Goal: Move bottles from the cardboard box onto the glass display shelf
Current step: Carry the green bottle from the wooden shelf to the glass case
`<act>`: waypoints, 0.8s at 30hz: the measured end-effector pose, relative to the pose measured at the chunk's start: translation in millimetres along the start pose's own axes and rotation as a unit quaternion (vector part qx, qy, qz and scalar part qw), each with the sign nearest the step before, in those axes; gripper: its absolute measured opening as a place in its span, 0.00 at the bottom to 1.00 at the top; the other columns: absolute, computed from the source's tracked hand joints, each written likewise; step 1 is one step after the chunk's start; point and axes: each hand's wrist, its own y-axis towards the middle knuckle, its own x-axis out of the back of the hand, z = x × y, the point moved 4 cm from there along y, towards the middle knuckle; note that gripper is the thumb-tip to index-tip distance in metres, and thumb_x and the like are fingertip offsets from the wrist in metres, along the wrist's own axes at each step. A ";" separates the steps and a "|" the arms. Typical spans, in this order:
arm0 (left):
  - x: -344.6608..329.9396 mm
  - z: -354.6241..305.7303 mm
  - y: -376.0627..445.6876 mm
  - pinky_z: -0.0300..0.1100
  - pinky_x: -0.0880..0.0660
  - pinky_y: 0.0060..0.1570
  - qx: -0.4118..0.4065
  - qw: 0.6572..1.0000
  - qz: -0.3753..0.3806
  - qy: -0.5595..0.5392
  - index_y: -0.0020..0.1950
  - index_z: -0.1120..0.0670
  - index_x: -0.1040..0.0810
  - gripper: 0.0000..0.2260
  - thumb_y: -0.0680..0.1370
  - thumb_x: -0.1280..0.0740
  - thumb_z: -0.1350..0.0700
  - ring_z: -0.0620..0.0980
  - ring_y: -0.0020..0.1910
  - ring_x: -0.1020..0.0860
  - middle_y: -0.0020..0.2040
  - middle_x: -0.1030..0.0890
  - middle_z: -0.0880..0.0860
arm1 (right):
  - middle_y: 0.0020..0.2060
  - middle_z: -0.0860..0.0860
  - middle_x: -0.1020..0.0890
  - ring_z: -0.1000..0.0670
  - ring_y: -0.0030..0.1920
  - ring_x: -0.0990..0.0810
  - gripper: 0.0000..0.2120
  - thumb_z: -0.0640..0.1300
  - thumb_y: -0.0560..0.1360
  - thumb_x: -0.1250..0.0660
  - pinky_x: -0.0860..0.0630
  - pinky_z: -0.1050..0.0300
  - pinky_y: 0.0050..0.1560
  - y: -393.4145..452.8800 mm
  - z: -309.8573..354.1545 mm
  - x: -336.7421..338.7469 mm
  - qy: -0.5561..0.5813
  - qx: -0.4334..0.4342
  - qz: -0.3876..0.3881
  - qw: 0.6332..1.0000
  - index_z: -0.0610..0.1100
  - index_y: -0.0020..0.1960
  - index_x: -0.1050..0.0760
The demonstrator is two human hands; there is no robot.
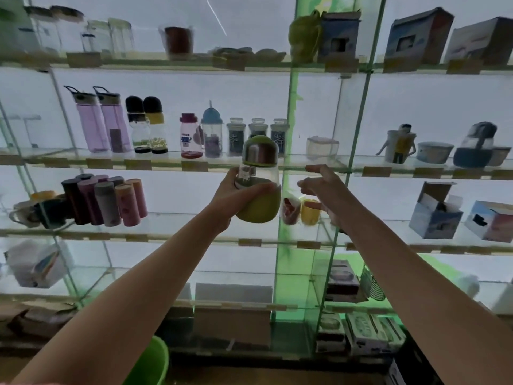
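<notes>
Both arms reach up: left hand [236,194] grips the bottle [259,180] upright for shelving, right hand [322,187] open, empty, beside the shelf [319,166].

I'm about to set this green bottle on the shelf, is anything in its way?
Yes. Three dark jars stand on the glass shelf right behind the green bottle in the left hand; the shelf looks bare just right of them.

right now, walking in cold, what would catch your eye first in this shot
The green bottle stands out first, gripped by the left hand and raised at mid-frame before the backlit glass shelf. Just to its right, the right hand hangs open, holding nothing. Next come the two purple bottles standing on that shelf at far left.
</notes>
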 end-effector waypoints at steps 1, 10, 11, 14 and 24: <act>-2.0 3.2 8.1 0.46 0.20 0.49 0.001 1.000 0.005 0.001 0.63 0.49 0.30 0.41 0.52 0.23 0.41 0.49 0.53 0.21 0.55 0.21 0.50 | 0.55 0.43 0.23 0.45 0.58 0.24 0.18 0.38 0.74 0.35 0.25 0.46 0.58 6.6 -3.3 1.3 0.001 -0.003 -0.003 1.000 0.46 0.63 0.32; -17.3 39.6 77.5 0.44 0.20 0.45 0.008 0.996 0.084 -0.019 0.63 0.50 0.30 0.39 0.54 0.21 0.46 0.49 0.51 0.19 0.54 0.20 0.50 | 0.55 0.44 0.24 0.46 0.58 0.24 0.20 0.40 0.74 0.34 0.24 0.48 0.56 52.1 -37.3 10.5 -0.004 -0.034 -0.058 0.998 0.46 0.65 0.33; -19.8 43.9 84.8 0.44 0.20 0.45 0.010 0.995 0.097 -0.020 0.63 0.50 0.30 0.39 0.55 0.21 0.47 0.50 0.51 0.19 0.54 0.20 0.50 | 0.56 0.44 0.24 0.46 0.58 0.24 0.20 0.40 0.74 0.34 0.24 0.48 0.56 56.4 -40.4 11.2 -0.008 -0.036 -0.068 0.997 0.46 0.65 0.33; -32.7 60.7 106.6 0.47 0.20 0.49 0.015 0.989 0.146 -0.024 0.62 0.49 0.30 0.38 0.54 0.22 0.46 0.51 0.53 0.20 0.56 0.20 0.51 | 0.55 0.44 0.24 0.47 0.56 0.24 0.20 0.40 0.74 0.35 0.25 0.50 0.52 66.4 -51.9 15.3 -0.014 -0.041 -0.102 0.994 0.46 0.65 0.33; -130.2 160.4 133.2 0.46 0.19 0.47 0.081 0.960 0.265 -0.045 0.65 0.53 0.32 0.41 0.54 0.21 0.54 0.52 0.53 0.21 0.56 0.22 0.55 | 0.55 0.47 0.25 0.47 0.54 0.24 0.15 0.46 0.78 0.38 0.25 0.50 0.51 63.0 -123.8 69.1 -0.095 -0.111 -0.178 0.973 0.45 0.64 0.32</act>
